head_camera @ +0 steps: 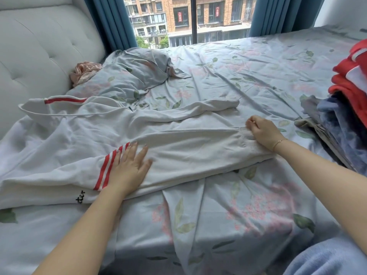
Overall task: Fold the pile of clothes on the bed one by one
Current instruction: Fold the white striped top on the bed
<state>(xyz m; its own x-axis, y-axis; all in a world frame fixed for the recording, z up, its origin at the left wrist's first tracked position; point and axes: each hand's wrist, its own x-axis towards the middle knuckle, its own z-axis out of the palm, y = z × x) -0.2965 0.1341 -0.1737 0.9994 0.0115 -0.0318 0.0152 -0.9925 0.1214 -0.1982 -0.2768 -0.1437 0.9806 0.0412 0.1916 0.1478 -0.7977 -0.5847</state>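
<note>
White hoodie with red stripes, lying spread across the bed from nine o'clock toward three o'clock. Its near sleeve is folded over the body; the printed lettering near its lower left edge is partly tucked under and cannot be read. Left hand is resting flat on the striped sleeve, fingers straight and spread wide. Right hand is pinching the ribbed cuff between curled fingers; the fingertips are hidden in the fabric, so the exact grip is hard to make out. A thin bracelet is circling the right wrist.

Pile of clothes, red over blue and grey, is sitting at three o'clock, cut off by the frame edge; single garments within it cannot be told apart. A pink cloth at ten o'clock is lying half hidden under the floral bedding bunched beside it.

The bed is wearing a pale blue sheet with pink flowers and green leaves. A tufted grey headboard is standing at ten o'clock. Blue curtains are framing a window at twelve o'clock, showing brick apartment blocks outside. A light blue fabric at five o'clock is blurred and cut off.
</note>
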